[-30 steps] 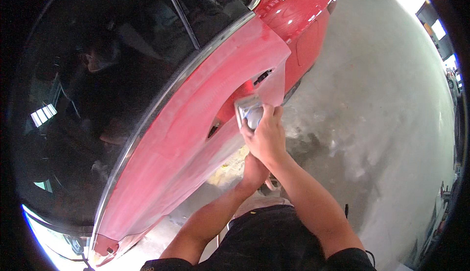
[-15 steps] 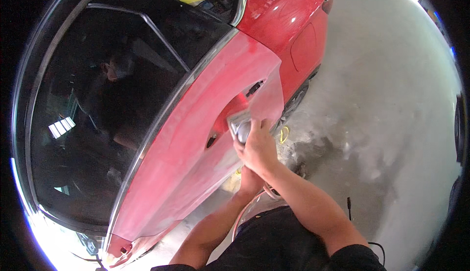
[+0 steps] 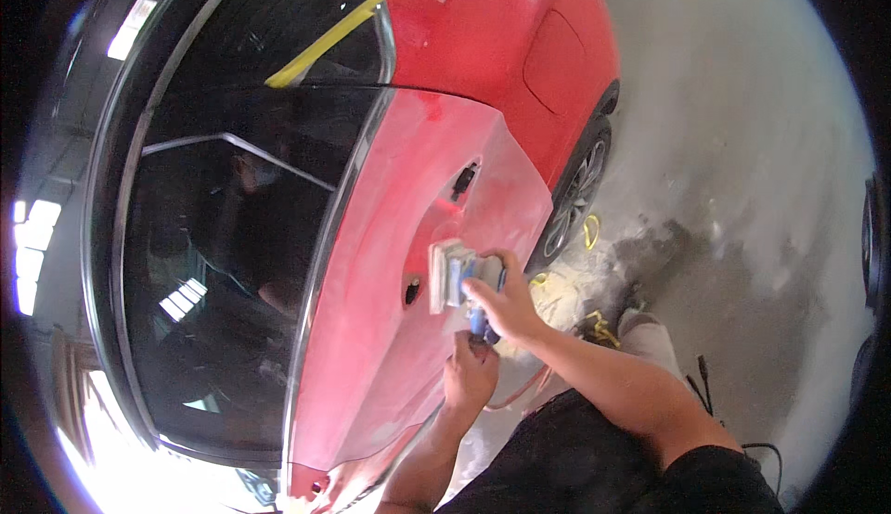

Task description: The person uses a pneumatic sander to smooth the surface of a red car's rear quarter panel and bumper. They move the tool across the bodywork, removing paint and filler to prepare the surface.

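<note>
My right hand (image 3: 510,305) is wrapped round the body of a power sander (image 3: 457,277) with a pale, dusty rectangular pad and blue parts. The pad is tilted up on edge beside the door's middle; whether it touches the panel I cannot tell. Just below, my left hand (image 3: 471,370) is closed round the sander's blue rear end, where a hose seems to join. The red car door (image 3: 371,282) has a dull, pinkish sanded surface, with brighter red around the handle recess. Two dark openings show there, an upper one (image 3: 464,182) and a lower one (image 3: 412,289).
A reddish hose (image 3: 529,389) runs below my hands. Yellow tape (image 3: 339,30) crosses the dark rear window. Beyond the door are the glossy red rear panel (image 3: 520,59) and rear wheel (image 3: 577,199). Pale dust and yellow scraps (image 3: 601,328) lie on the grey floor near my foot.
The sander has turned, so its pad edge and blue parts now show. My left hand has come out from under my right forearm. The view has shifted, revealing more rear wheel.
</note>
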A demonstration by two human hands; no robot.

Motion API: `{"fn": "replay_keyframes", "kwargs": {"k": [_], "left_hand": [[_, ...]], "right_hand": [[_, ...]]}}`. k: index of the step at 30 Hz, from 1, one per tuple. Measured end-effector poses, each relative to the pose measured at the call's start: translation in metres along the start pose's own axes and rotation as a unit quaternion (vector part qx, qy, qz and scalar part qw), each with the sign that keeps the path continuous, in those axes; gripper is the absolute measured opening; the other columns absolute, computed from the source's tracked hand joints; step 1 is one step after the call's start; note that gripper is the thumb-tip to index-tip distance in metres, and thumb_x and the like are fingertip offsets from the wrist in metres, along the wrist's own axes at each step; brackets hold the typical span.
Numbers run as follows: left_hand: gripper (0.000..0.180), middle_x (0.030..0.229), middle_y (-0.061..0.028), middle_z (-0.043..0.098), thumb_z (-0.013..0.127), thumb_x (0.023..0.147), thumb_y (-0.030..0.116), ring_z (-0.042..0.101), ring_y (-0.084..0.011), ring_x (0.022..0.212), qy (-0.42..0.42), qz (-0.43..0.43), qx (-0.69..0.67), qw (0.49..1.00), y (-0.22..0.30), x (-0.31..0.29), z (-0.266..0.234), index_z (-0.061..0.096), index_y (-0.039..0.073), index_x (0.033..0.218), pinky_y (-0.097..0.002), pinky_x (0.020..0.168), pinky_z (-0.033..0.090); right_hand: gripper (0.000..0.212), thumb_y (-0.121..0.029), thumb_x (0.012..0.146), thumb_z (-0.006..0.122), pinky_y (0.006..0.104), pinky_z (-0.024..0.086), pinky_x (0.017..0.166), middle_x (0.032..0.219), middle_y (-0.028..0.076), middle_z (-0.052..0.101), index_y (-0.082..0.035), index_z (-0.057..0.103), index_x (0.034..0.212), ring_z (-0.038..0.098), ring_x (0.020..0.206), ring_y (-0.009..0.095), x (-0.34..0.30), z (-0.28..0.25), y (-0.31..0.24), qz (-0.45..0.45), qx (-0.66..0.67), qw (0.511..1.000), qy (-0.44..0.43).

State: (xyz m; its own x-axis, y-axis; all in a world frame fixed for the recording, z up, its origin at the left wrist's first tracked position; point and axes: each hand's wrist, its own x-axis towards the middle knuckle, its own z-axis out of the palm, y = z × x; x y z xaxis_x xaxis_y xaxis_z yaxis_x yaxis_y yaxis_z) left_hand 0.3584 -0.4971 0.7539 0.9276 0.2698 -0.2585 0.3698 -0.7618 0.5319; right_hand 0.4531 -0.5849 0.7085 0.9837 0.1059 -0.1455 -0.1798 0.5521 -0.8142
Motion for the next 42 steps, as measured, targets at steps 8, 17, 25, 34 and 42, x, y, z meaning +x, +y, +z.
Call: {"fn": "replay_keyframes", "kwargs": {"k": [8, 17, 25, 34, 42], "left_hand": [[0.026, 0.082, -0.0276, 0.065, 0.06, 0.083, 0.009, 0.065, -0.0487, 0.081, 0.039, -0.017, 0.08, 0.996, 0.025, 0.002, -0.06, 0.048, 0.0, 0.104, -0.0516, 0.067, 0.05], [0.05, 0.095, -0.0279, 0.067, 0.058, 0.082, 0.004, 0.067, -0.0446, 0.096, 0.005, -0.085, 0.205, 0.975, 0.041, 0.018, -0.07, 0.044, -0.002, 0.13, -0.048, 0.084, 0.051], [0.052, 0.091, -0.0258, 0.068, 0.058, 0.08, 0.002, 0.069, -0.0412, 0.092, 0.032, -0.065, 0.19, 0.979, 0.044, 0.034, -0.064, 0.045, -0.002, 0.13, -0.0468, 0.081, 0.052], [0.029, 0.086, -0.0309, 0.064, 0.057, 0.086, 0.01, 0.064, -0.0515, 0.087, 0.048, -0.092, 0.154, 0.983, 0.042, 0.004, -0.042, 0.044, 0.0, 0.108, -0.0536, 0.073, 0.05], [0.03, 0.086, -0.0262, 0.064, 0.059, 0.084, 0.008, 0.067, -0.0421, 0.082, 0.061, -0.136, 0.127, 0.981, 0.03, -0.007, -0.031, 0.047, -0.005, 0.109, -0.0466, 0.074, 0.05]], "right_hand": [[0.054, -0.03, 0.085, 0.071, 0.0417, 0.051, 0.072, 0.096, 0.023, 0.06, 0.005, 0.044, 0.116, 0.064, 0.08, 0.035, 0.017, 0.06, -0.003, 0.054, -0.036, 0.998, 0.011], [0.051, -0.026, 0.087, 0.07, 0.0378, 0.052, 0.068, 0.093, 0.019, 0.06, 0.004, 0.041, 0.118, 0.065, 0.077, 0.025, 0.024, 0.056, -0.013, 0.116, 0.075, 0.99, 0.016], [0.052, -0.028, 0.086, 0.07, 0.0436, 0.051, 0.074, 0.095, 0.022, 0.061, 0.003, 0.042, 0.117, 0.065, 0.082, 0.034, 0.037, 0.057, -0.008, 0.088, 0.091, 0.991, 0.045], [0.048, -0.028, 0.086, 0.07, 0.0396, 0.05, 0.073, 0.093, 0.02, 0.06, 0.003, 0.043, 0.114, 0.063, 0.083, 0.027, 0.027, 0.046, -0.002, 0.109, 0.014, 0.993, -0.037], [0.047, -0.023, 0.088, 0.069, 0.0342, 0.052, 0.061, 0.084, 0.013, 0.06, 0.002, 0.042, 0.116, 0.062, 0.07, 0.017, 0.02, 0.048, 0.01, 0.058, -0.038, 0.996, -0.062]]}}
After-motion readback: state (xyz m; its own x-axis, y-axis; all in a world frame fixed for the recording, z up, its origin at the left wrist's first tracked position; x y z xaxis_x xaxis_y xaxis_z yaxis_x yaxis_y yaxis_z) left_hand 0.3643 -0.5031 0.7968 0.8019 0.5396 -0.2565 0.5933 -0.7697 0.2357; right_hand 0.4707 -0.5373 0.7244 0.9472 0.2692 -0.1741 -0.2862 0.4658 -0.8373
